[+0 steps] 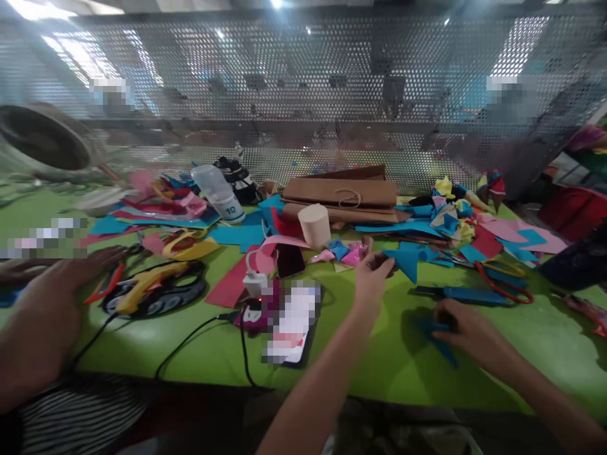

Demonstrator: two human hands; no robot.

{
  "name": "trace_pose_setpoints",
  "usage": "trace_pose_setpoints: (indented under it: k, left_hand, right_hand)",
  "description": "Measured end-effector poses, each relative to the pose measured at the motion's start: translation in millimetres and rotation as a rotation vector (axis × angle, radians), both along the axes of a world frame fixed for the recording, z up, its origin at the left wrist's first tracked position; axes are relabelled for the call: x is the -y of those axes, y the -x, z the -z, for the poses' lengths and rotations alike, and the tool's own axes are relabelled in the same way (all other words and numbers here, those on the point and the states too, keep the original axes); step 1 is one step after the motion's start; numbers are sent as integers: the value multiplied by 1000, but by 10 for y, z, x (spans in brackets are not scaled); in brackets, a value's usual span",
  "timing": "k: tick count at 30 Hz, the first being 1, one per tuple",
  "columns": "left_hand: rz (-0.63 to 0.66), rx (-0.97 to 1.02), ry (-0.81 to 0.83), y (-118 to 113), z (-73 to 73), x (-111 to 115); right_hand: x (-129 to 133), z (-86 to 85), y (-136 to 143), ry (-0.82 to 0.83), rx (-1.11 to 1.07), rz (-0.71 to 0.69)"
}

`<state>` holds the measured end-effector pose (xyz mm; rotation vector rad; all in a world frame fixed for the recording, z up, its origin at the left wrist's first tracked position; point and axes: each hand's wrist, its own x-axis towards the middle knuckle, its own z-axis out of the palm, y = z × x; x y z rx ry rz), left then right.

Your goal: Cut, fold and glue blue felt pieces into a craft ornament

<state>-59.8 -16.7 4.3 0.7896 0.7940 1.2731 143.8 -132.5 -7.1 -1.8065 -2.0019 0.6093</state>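
My left hand (372, 272) pinches a blue folded paper piece (404, 262) above the green table, its pointed corner hanging down. Lower and to the right, my right hand (458, 325) has its fingers closed on a second blue paper piece (439, 344), which is blurred and tapers toward the front edge. Between and beyond the hands lies a blue-handled cutter (474, 295). Red-handled scissors (505, 284) rest beside it. Small blue and pink folded papers (351, 254) sit just left of my left hand.
A phone (296, 322), a power strip (256, 313) with cables and a yellow glue gun (152, 281) are on the green table (190, 354). Another person's arm (42, 316) rests at left. Brown paper (339, 193) and a paper roll (314, 225) stand behind.
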Motion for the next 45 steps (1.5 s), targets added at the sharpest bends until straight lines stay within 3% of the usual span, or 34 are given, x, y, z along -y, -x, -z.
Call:
trace_pose_setpoints:
  k: [3,8,14,22,28,45]
  left_hand:
    - [0,-16,-2,-7,-9,20]
    - [8,-106,-22,-26,-33,58]
    - [30,-136,-48,-71,-20,71]
    - [75,-100,-93,-119,-74,146]
    - [125,-120,-125,-97,-147,181]
    - [164,-164,-132,-92,-130,178]
  right_hand:
    - [-27,-5,20,13,-182,59]
    - [-204,-164,78,-157,-596,194]
    - [-460,-240,261,-284,-765,186]
    - [-565,-138,370,-432,-673,285]
    - [-554,-165,336,-425,-679,308]
    - [-573,-117,266,-423,-677,287]
